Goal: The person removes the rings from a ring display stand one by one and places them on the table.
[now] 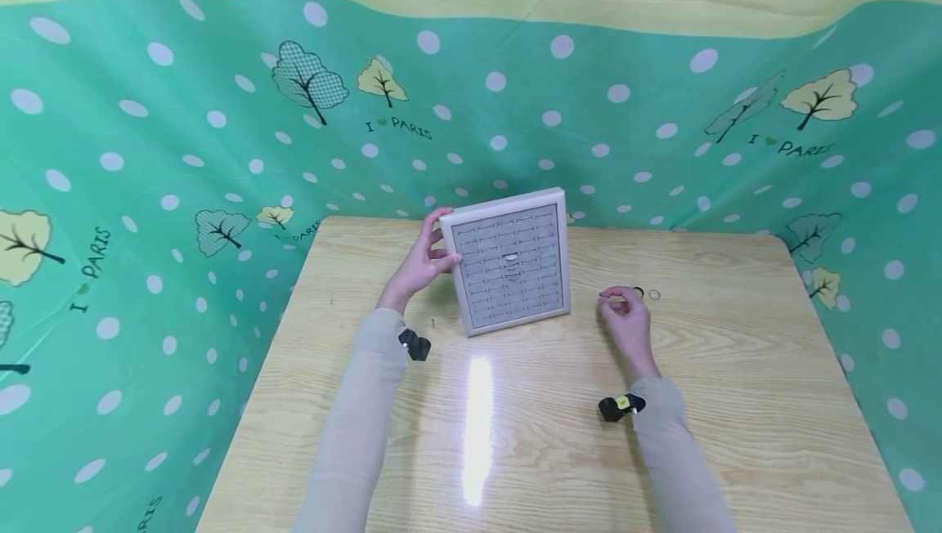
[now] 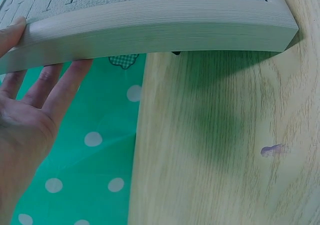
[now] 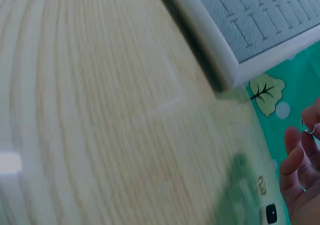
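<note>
The slotted board point(image 1: 482, 275), clamped by the left grip point(image 1: 423, 263), is at ten o'clock from the right grip point(image 1: 628, 320), which pinches one ring point(image 3: 310, 133).

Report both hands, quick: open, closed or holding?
Left hand: holding the slotted board by its edge.
Right hand: pinching what looks like a small ring.

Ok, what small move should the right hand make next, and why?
Probably bring the ring-like piece to the slotted tray: the right hand appears to pinch it, the left hand holds the tray tilted up, and similar pieces already sit near its middle.
</note>
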`<state>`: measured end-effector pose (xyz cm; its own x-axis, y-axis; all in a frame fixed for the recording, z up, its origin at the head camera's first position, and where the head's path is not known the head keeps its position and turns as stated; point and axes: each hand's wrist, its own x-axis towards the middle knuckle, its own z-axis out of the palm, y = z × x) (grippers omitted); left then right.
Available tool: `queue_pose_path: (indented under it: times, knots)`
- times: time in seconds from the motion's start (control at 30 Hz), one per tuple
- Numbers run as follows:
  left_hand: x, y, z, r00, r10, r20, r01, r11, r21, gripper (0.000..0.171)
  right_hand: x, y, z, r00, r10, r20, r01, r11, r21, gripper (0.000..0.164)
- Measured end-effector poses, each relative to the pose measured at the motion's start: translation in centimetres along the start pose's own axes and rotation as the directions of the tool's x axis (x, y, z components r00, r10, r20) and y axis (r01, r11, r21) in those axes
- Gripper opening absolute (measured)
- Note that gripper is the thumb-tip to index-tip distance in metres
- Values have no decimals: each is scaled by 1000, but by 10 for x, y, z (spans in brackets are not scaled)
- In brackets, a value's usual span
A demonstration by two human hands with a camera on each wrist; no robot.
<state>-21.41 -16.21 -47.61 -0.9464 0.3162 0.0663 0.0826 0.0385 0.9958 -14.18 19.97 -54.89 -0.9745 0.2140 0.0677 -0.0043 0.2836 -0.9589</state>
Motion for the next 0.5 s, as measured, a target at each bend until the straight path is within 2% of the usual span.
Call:
queue_pose_path:
  times: [0.1, 0.27, 0.37, 0.5]
  knots:
    - [0, 0, -1, 1000, -4, 0, 4, 1000, -3, 83, 7, 23, -4, 1000, 22, 2, -22, 999, -27, 17]
    - [0, 1, -3, 1000, -17, 9, 17, 1000, -6, 84, 11, 35, -13, 998, 57, 30, -54, 994, -92, 18]
    - [-2, 7, -1, 999, -30, 19, 30, 1000, -6, 83, 13, 42, -18, 998, 47, 35, -42, 991, -125, 17]
    - [-8, 22, 2, 999, -48, 23, 48, 999, 2, 81, 16, 48, -22, 1000, -11, 21, 14, 983, -184, 13]
